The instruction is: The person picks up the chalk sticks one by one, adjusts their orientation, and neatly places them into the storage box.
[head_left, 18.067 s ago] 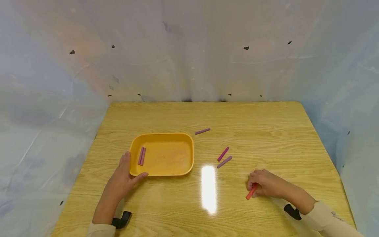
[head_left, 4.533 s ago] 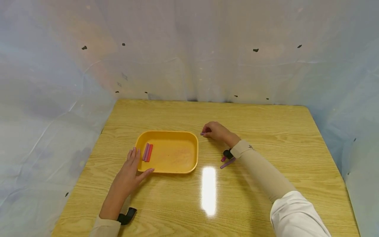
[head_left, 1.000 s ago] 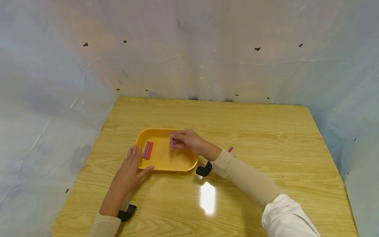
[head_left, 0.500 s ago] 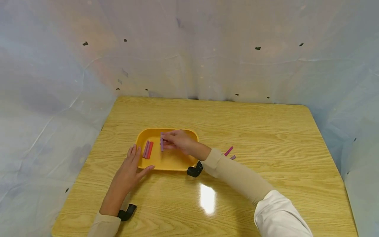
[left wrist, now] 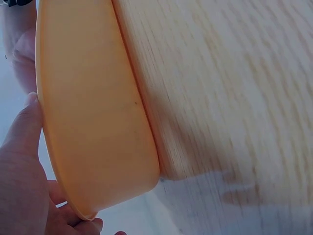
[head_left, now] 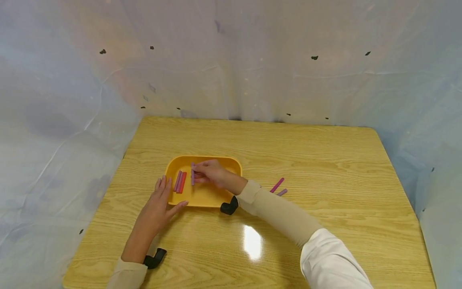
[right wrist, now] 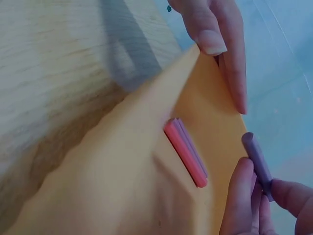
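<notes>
Pinched a purple stick (right wrist: pixel 257 164) in the right hand (head_left: pixel 214 173), thumb against fingertips, above the floor of the yellow tray (head_left: pixel 206 198). Rested the left hand (head_left: pixel 156 208) on the tray's left end, fingers fairly straight at the wall, thumb at the near rim. Had the held stick pointing away from the person, nearly parallel to the red stick (head_left: pixel 182 183) and two purple sticks (head_left: pixel 177 181) lying side by side to its left. Judged that narrow gap, red side facing, to be the relation to watch; saw no contact. Found left fingers nearer the row, right hand opposite. Saw a magenta stick (head_left: pixel 277 184) and another purple stick (head_left: pixel 282 192) on the table (head_left: pixel 343 160) right of the tray, partly behind the right sleeve (head_left: pixel 281 212).
</notes>
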Action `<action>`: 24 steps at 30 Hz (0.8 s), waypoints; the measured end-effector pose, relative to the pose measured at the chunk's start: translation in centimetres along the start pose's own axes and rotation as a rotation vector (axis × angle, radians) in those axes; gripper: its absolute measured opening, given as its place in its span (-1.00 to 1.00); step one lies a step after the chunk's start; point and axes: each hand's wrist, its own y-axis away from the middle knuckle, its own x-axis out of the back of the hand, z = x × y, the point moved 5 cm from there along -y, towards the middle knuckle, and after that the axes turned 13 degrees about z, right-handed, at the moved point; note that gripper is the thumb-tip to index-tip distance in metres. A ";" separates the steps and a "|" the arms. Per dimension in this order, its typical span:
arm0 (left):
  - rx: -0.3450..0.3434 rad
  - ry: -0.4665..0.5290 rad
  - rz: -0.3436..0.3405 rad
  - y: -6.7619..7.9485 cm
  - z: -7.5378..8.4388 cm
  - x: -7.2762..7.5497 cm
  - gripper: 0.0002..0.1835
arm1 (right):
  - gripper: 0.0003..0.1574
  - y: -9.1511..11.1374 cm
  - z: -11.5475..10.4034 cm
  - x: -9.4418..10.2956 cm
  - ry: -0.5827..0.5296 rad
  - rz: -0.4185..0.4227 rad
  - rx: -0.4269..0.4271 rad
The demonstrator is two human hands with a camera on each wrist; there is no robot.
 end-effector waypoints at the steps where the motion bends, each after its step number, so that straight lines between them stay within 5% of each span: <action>1: 0.001 0.001 0.001 0.0 0.0 0.0 0.05 | -0.63 -0.1 0.1 -0.1 0.008 0.005 0.001; 24: -0.001 0.005 0.008 0.2 0.1 0.2 0.05 | -0.77 -1.0 2.6 -1.7 0.144 0.131 -0.026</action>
